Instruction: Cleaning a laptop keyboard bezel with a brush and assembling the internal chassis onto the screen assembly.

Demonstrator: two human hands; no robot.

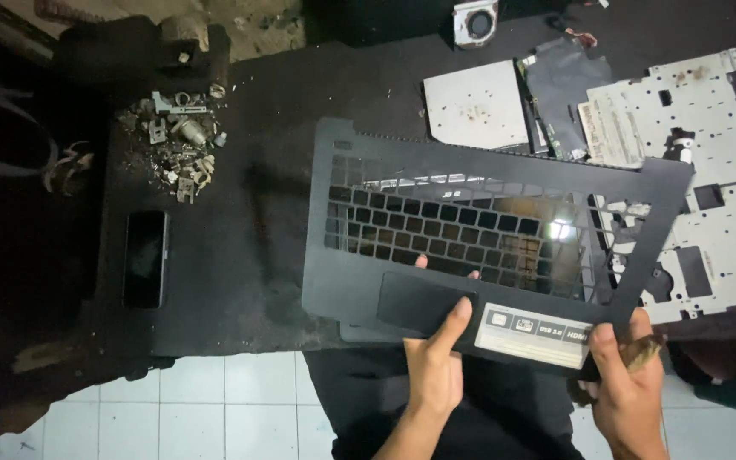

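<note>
I hold a dark laptop palmrest frame point(347, 281) with an open key grid above the black work mat. My left hand point(436, 366) grips its near edge, thumb on the touchpad point(415, 302), fingertips showing through the key holes. My right hand point(628, 383) pinches the frame's near right corner beside a pale sticker strip point(534, 332). A keyboard with dark keys point(436, 226) shows through the grid, partly detached behind it.
A grey metal keyboard backing plate point(717, 170) lies at the right, an optical drive point(474, 106) and a circuit board point(564, 85) behind. A fan point(475, 21) sits at the back. A pile of screws and scrap point(176, 140) and a phone point(145, 258) lie left. White tiles point(215, 409) below.
</note>
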